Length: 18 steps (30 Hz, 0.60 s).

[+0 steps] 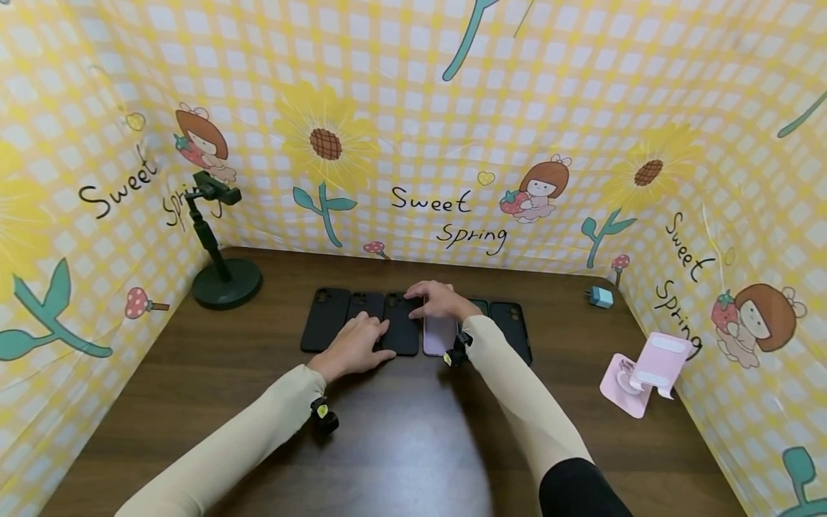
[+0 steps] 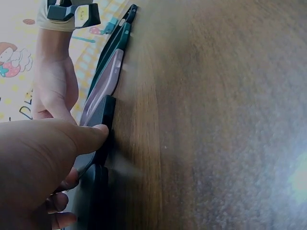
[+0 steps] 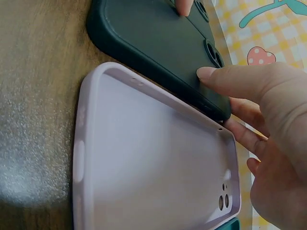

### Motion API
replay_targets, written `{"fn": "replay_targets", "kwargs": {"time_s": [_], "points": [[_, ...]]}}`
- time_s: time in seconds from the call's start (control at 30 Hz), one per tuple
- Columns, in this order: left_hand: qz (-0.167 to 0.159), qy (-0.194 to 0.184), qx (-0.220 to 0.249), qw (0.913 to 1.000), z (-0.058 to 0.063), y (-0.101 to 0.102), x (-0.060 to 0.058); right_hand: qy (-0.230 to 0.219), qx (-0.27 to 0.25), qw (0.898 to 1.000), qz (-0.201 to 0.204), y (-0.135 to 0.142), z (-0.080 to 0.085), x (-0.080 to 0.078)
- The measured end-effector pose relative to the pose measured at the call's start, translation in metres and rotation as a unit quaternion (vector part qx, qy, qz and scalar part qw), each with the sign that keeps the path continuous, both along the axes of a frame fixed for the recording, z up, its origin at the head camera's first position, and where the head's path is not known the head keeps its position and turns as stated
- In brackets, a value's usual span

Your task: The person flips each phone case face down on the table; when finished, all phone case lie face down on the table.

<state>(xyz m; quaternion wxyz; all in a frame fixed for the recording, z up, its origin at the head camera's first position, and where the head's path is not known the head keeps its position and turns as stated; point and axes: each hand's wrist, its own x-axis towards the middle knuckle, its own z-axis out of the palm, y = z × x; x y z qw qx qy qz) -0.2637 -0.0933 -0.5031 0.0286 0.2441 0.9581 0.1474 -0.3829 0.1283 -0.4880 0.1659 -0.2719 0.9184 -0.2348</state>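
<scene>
The left hand [image 1: 354,346] and right hand [image 1: 439,299], part-curled, are gripping a black phone case [image 1: 403,338] at its near and far ends. Six cases [image 1: 325,323] are already lying in a row on the surface [image 1: 413,445], the gripped one apparently awaiting release

Left hand [image 1: 354,346] and right hand [image 1: 439,300] at black phone case [image 1: 402,337], lilac case [image 1: 441,339] beside it, brown table [image 1: 245,366]

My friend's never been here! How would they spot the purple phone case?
On the wooden table, find the row of phone cases near the patterned cloth. From above, partly hidden by the right hand, lies the pale purple case, between a black case and a dark green one. It alone is pale; the others are dark.
</scene>
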Motion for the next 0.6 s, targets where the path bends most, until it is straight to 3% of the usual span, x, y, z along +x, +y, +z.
{"fn": "replay_targets", "kwargs": {"time_s": [0.3,0.5,0.6], "points": [[-0.005,-0.016,0.011,0.9998,0.0,0.006,-0.003,0.021,-0.033,0.999,-0.025,0.015,0.0,0.004],[-0.008,-0.006,0.045,0.999,0.008,0.027,-0.005,0.06,-0.046,0.992,-0.096,0.055,0.006,-0.002],[-0.037,0.004,0.066,0.9971,0.008,0.045,-0.006,0.074,-0.033,0.988,-0.131,0.074,0.003,0.0]]}}
